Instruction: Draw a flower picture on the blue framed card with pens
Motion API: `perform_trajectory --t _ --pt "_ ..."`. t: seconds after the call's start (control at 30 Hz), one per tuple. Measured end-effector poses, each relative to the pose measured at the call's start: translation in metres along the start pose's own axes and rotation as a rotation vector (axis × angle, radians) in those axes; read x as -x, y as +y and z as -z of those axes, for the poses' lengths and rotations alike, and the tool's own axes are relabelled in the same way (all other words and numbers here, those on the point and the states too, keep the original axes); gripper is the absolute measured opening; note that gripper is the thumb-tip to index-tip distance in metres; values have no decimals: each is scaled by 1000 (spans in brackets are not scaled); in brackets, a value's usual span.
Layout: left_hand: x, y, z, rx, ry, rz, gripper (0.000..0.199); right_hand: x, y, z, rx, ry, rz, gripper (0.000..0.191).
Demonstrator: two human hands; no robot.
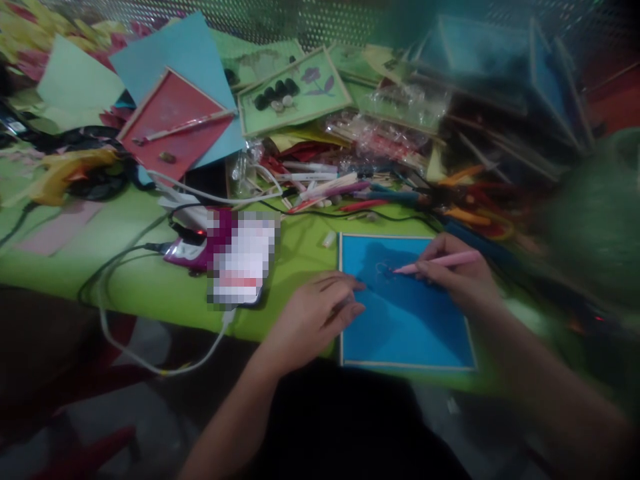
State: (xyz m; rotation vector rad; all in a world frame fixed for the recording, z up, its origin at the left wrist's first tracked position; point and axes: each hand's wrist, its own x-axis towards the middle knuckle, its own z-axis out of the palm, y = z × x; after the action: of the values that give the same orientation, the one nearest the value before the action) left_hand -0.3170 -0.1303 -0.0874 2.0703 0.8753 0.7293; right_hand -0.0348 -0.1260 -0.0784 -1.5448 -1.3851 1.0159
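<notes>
A blue panel [400,327] with a thin pale frame lies flat at the table's front edge. My right hand [457,273] grips a pink pen [447,261], its tip touching the upper middle of the panel, beside a small faint light outline [382,269]. Across the panel's left edge rests my left hand [323,313], fingers bent and somewhat apart over the blue surface; something small and hard to make out may be under the fingers. A small white piece [329,239] sits just left of the panel's top corner.
On the green table [300,250], a phone [243,267] with a white cable lies beside a purple power strip [187,257]. Behind are pens [335,190], scissors [475,217], a framed green panel with stones [295,120], a red panel [175,133] and a yellow glue gun [63,173].
</notes>
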Motion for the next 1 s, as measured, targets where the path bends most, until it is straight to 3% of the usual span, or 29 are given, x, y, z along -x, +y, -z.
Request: perform_trajectory --t 1.0 --pt "0 -1 0 2 -19 20 26 0 2 0 1 -3 59 25"
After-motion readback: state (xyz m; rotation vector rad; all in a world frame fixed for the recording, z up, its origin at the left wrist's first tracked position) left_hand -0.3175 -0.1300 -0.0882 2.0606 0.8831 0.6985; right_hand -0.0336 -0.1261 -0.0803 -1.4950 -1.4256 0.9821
